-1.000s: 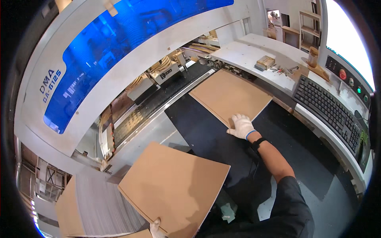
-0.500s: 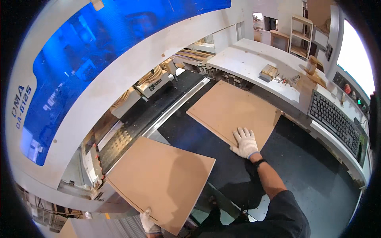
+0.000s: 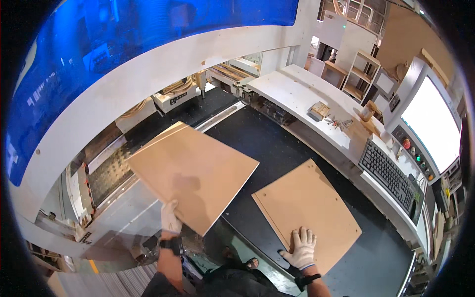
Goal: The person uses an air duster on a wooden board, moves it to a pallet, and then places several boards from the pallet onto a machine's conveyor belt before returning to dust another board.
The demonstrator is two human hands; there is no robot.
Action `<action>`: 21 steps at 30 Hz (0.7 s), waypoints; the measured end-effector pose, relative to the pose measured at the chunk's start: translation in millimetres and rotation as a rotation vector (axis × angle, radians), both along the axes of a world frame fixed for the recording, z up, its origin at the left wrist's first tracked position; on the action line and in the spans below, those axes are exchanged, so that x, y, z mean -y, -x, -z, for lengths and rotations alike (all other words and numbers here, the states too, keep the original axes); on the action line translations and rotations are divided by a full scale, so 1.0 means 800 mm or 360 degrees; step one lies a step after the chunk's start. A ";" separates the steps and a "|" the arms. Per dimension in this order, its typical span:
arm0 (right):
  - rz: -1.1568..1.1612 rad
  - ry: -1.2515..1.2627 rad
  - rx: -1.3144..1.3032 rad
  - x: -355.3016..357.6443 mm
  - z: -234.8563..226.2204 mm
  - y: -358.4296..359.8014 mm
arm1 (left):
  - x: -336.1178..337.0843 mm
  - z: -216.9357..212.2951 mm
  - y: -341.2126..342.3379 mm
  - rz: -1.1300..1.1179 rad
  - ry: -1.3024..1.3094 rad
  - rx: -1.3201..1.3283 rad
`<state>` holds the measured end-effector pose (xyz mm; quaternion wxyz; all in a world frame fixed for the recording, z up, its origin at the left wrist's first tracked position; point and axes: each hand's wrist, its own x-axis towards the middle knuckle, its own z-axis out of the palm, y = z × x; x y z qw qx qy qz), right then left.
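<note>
My left hand (image 3: 170,218), in a whitish work glove, grips the near edge of a flat brown board (image 3: 208,168). That board is held raised and tilted a little, its far part over the machine's bed. On the black table, a second brown board (image 3: 316,203) lies to the right, with small round holes and a groove along its left side. Flat on its near part rests my gloved right hand (image 3: 302,247), fingers spread, holding nothing. A gap of black table (image 3: 237,133) separates the two boards.
A large machine with a blue window (image 3: 163,20) curves over the far left. On the right, a white ledge (image 3: 297,89) carries a small block and loose metal bits. Beyond the black table stand a keyboard (image 3: 388,173) and a lit screen (image 3: 433,126). Stacked boards (image 3: 118,284) lie at lower left.
The right board has slid toward me under my right hand. My left hand has carried its board forward, toward the machine. The view has shifted too.
</note>
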<state>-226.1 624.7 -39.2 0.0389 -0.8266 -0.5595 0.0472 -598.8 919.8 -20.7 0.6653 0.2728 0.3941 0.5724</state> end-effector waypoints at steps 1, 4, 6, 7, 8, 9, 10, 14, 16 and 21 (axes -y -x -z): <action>0.0013 -0.0025 0.0032 0.009 0.003 0.004 | -0.020 0.026 -0.005 0.0008 0.0050 -0.0027; 0.0109 -0.0027 0.0015 0.031 0.013 0.001 | -0.086 0.102 -0.021 0.0165 0.0031 0.0087; 0.0140 -0.0021 0.0074 0.047 0.015 -0.006 | -0.098 0.106 -0.053 0.0191 0.0065 0.0052; 0.0205 -0.0009 0.0077 0.059 0.019 -0.010 | -0.102 0.093 -0.073 0.0209 0.0089 0.0006; 0.0266 0.0004 0.0078 0.069 0.024 -0.014 | -0.105 0.077 -0.079 0.0220 0.0097 0.0001; 0.0309 -0.0001 0.0106 0.084 0.030 -0.020 | -0.099 0.039 -0.088 0.0417 0.0186 -0.0456; 0.0302 0.0009 0.0091 0.092 0.029 -0.023 | -0.096 0.012 -0.086 0.0582 0.0268 -0.0924; 0.0382 -0.0050 0.0010 0.114 0.031 -0.036 | -0.101 -0.016 -0.082 0.0816 -0.0207 -0.2951; 0.0438 -0.0077 0.0024 0.117 0.030 -0.039 | -0.092 0.001 -0.080 0.0740 -0.0584 -0.2872; 0.0531 -0.0062 0.0053 0.121 0.047 -0.048 | -0.118 0.021 -0.125 0.1394 -0.1152 -0.3070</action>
